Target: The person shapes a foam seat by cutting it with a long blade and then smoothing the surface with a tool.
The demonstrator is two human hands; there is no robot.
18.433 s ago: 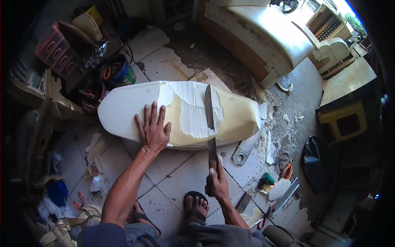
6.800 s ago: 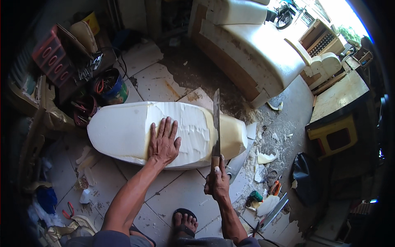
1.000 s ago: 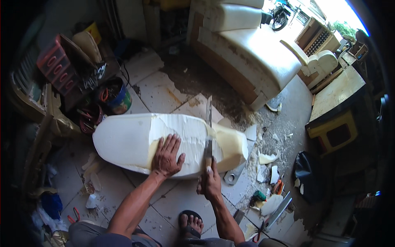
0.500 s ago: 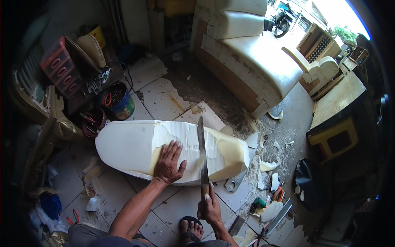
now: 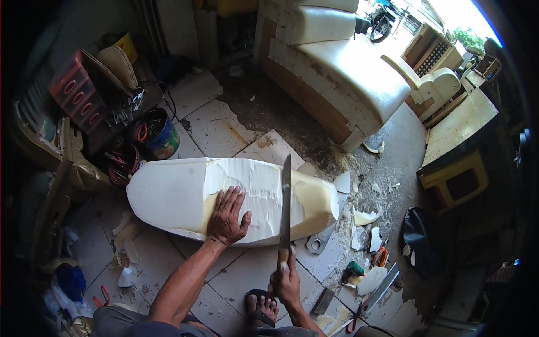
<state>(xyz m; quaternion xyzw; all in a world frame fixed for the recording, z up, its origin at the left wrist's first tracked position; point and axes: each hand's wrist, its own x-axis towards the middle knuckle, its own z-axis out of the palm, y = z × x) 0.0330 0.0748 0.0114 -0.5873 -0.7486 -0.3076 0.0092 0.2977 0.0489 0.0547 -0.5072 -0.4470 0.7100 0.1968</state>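
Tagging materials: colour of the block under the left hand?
The block is white and pale yellow, clearest in the head view.

The left forearm [image 5: 188, 278] is slanting up and rightward from the lower edge, and the wrist is bending slightly back. The left hand [image 5: 226, 216] is lying palm down, its fingers pointing away from the body and its thumb standing out to the right. The right forearm [image 5: 304, 320] is coming in lower, leaning leftward. The right hand [image 5: 285, 283] is curling in a firm grip, one digit stretching forward. A foot [image 5: 263, 306] is showing between the forearms.
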